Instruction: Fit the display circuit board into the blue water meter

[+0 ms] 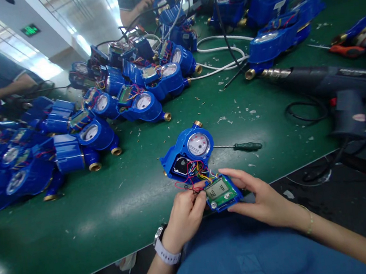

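Left hand: the left hand [184, 214], with a white watch on the wrist, pinches the left edge of the small green circuit board with a grey display in a blue plastic frame [221, 192]; the grip is pressed on it with thumb and fingers, so that the board does not turn.
Right hand: the right hand [260, 196] holds the same board from the right side, fingers along its upper edge and thumb below; this grip is also closed on the frame.
Board position: it is lifted at the near edge of the green desk [111, 208], tilted toward the person, probably so the display can be read.
Wires: thin red, yellow and blue wires [195, 171] join the board to the open blue round water meter with a white dial [189, 151], so the board must stay just beside it.
Meter: it lies flat on the desk, dial up.
Screwdriver: a thin screwdriver with dark green handle [242, 147] lies near, right of the meter, easy to reach.
Around: a heap of similar blue meters [100, 111] on the left, a dark heat gun [329, 81] on the right; other persons work at the far side.
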{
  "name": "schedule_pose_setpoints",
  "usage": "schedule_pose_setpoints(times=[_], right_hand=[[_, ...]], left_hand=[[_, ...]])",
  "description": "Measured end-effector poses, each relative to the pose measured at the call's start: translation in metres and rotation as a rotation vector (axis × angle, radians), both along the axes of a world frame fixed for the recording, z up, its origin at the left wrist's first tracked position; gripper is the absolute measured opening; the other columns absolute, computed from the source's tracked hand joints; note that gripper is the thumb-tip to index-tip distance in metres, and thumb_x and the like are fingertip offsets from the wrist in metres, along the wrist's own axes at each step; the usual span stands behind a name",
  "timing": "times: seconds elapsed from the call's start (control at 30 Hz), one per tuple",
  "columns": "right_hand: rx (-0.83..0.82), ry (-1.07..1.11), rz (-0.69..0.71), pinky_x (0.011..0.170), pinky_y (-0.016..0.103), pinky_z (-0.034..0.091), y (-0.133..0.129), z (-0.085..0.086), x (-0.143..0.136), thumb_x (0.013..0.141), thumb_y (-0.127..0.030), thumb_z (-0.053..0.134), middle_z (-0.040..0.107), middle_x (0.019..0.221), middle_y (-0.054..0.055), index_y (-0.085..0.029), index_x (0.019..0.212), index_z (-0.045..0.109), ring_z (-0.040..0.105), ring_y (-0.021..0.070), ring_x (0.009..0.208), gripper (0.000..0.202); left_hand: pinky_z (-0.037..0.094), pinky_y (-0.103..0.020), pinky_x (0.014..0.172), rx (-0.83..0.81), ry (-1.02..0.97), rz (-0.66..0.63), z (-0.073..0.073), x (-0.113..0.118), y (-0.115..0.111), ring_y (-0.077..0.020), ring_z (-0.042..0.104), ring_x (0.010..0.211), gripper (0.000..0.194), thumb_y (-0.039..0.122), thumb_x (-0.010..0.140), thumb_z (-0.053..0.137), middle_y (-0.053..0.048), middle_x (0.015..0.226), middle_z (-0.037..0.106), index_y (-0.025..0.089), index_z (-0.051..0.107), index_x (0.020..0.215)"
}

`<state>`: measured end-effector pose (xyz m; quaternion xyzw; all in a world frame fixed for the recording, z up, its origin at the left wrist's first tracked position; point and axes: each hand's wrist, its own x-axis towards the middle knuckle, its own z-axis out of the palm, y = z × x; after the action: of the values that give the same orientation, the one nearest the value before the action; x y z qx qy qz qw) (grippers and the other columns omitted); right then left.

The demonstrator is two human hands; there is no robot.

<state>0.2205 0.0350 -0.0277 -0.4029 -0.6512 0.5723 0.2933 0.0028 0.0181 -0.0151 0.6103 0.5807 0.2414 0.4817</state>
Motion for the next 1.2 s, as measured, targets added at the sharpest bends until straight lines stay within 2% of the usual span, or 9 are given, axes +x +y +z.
schedule_pose_setpoints(times=[0.13,0.33,0.47,0.53,0.63,0.7,0.83,1.07,1.2], right_hand=[[-0.186,0.118,-0.003,0.093,0.038,0.055,0.002,0.000,0.000,0.082,-0.028,0.072,0.069,0.108,0.006,-0.023,0.139,0.042,0.068,0.0211,0.098,0.064],[-0.352,0.244,0.000,0.091,0.036,0.055,0.003,-0.002,0.001,0.078,-0.024,0.074,0.068,0.113,0.008,-0.022,0.133,0.042,0.068,0.0204,0.100,0.064],[-0.429,0.342,0.014,0.087,0.031,0.054,0.005,-0.004,0.003,0.079,-0.026,0.074,0.068,0.113,0.006,-0.023,0.133,0.042,0.068,0.0182,0.100,0.062],[-0.464,0.393,0.008,0.086,0.029,0.054,0.005,-0.005,0.004,0.079,-0.027,0.075,0.068,0.112,0.006,-0.024,0.132,0.042,0.068,0.0173,0.100,0.062],[-0.509,0.447,-0.003,0.087,0.028,0.053,0.005,-0.008,0.005,0.077,-0.029,0.079,0.067,0.114,0.007,-0.023,0.132,0.043,0.068,0.0169,0.100,0.066],[-0.529,0.460,-0.005,0.087,0.027,0.053,0.005,-0.010,0.005,0.075,-0.029,0.081,0.066,0.115,0.008,-0.022,0.132,0.043,0.067,0.0169,0.101,0.069],[-0.572,0.497,-0.024,0.089,0.026,0.052,0.004,-0.012,0.005,0.073,-0.029,0.084,0.067,0.116,0.008,-0.022,0.132,0.045,0.067,0.0169,0.102,0.070],[-0.630,0.544,-0.047,0.091,0.028,0.051,0.006,-0.008,0.005,0.075,-0.035,0.082,0.065,0.121,0.009,-0.021,0.131,0.048,0.066,0.0176,0.105,0.067],[-0.608,0.499,-0.052,0.094,0.032,0.051,0.006,-0.012,0.004,0.081,-0.041,0.076,0.064,0.125,0.011,-0.021,0.133,0.048,0.065,0.0195,0.108,0.063]], left_hand=[[0.035,-0.023,0.052,0.015,0.012,0.009,0.009,-0.007,0.001,-0.0119,0.053,0.052,0.043,0.038,0.096,0.045,-0.002,0.059,0.063,0.016,0.062,0.064],[0.052,-0.024,0.063,0.120,-0.084,0.183,0.012,-0.025,0.001,-0.0139,0.067,0.064,0.024,0.032,0.092,0.057,-0.005,0.083,0.076,0.016,0.070,0.104],[0.049,-0.021,0.058,0.315,-0.009,0.342,0.014,-0.038,0.001,-0.0119,0.063,0.059,0.011,0.027,0.085,0.068,0.000,0.069,0.072,0.017,0.070,0.082],[0.047,-0.021,0.059,0.418,0.019,0.382,0.014,-0.043,0.004,-0.0111,0.061,0.059,0.017,0.024,0.085,0.068,0.002,0.063,0.068,0.018,0.066,0.070],[0.050,-0.024,0.075,0.555,-0.022,0.412,0.013,-0.048,0.012,-0.0135,0.066,0.078,0.014,0.024,0.091,0.061,0.000,0.079,0.071,0.019,0.067,0.079],[0.049,-0.029,0.090,0.576,-0.003,0.396,0.010,-0.051,0.020,-0.0170,0.065,0.100,0.013,0.027,0.093,0.058,-0.004,0.103,0.071,0.021,0.068,0.099],[0.042,-0.038,0.106,0.440,0.100,0.266,0.005,-0.056,0.036,-0.0220,0.056,0.122,0.037,0.037,0.094,0.056,-0.008,0.132,0.061,0.022,0.057,0.128],[0.035,-0.044,0.114,0.355,0.185,0.043,0.007,-0.055,0.068,-0.0255,0.048,0.133,0.051,0.045,0.095,0.046,-0.013,0.143,0.053,0.016,0.048,0.138],[0.038,-0.043,0.111,0.364,0.174,-0.035,0.009,-0.055,0.082,-0.0264,0.052,0.129,0.049,0.044,0.095,0.045,-0.012,0.139,0.057,0.015,0.054,0.133]])
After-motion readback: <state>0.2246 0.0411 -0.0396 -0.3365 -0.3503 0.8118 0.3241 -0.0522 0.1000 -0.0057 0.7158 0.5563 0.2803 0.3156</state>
